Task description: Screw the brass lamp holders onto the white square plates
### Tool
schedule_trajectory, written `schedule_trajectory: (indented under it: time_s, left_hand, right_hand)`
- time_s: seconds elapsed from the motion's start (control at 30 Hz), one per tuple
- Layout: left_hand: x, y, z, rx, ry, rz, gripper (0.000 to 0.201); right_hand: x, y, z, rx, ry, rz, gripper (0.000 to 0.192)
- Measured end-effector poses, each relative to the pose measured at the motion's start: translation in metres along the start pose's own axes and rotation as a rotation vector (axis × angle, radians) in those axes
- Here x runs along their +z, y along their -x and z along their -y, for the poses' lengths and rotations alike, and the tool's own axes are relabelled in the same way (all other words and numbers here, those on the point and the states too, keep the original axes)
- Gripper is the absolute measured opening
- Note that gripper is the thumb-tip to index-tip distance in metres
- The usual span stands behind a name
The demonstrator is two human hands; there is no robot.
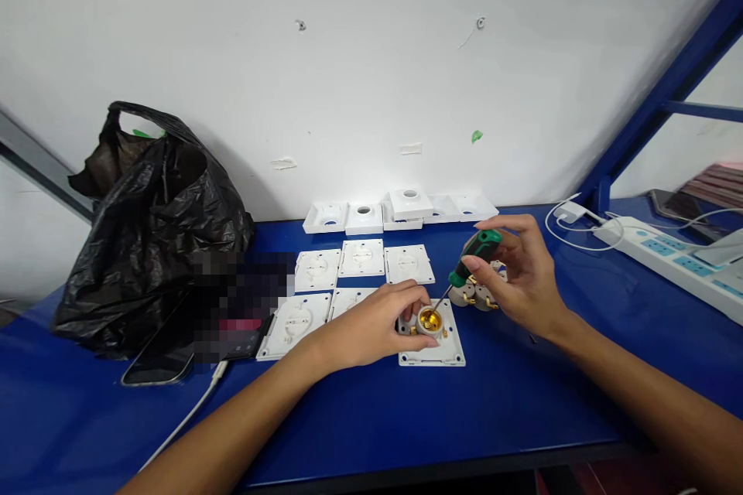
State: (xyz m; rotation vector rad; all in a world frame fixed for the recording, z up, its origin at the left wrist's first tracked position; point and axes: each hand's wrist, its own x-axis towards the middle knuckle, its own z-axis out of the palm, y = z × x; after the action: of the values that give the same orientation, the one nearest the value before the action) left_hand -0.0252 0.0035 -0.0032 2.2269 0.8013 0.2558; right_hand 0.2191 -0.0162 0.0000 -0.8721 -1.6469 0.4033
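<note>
My left hand (388,321) is closed around a round lamp socket (430,320) with a brass-coloured inside. The socket sits on a square white base plate (433,356) on the blue table. In my right hand (522,271) is a screwdriver (476,255) with a green and black handle, gripped between thumb and fingers. Its shaft slants down to the left, and the tip goes into the socket; the exact contact is hidden. Partly behind my right hand stand several more lamp sockets (464,294).
Several white base plates (316,271) lie left of the work. White square covers (363,220) line the wall. A black plastic bag (156,247) and a phone (159,360) with a cable are at left. A power strip (679,251) lies at right, near a blue frame (655,104).
</note>
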Motion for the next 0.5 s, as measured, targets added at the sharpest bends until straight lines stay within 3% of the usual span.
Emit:
schedule_trajectory:
  time_s: [0.23,0.5]
  left_hand:
    - [0.0,0.0,-0.001,0.001,-0.003,-0.01,0.035]
    - [-0.002,0.0,-0.003,-0.011,0.008,0.004,0.036]
  right_hand:
    - [0.0,0.01,0.004,-0.188,0.136,0.032,0.043]
    - [0.004,-0.004,0.026,-0.323,0.416,0.199,0.032]
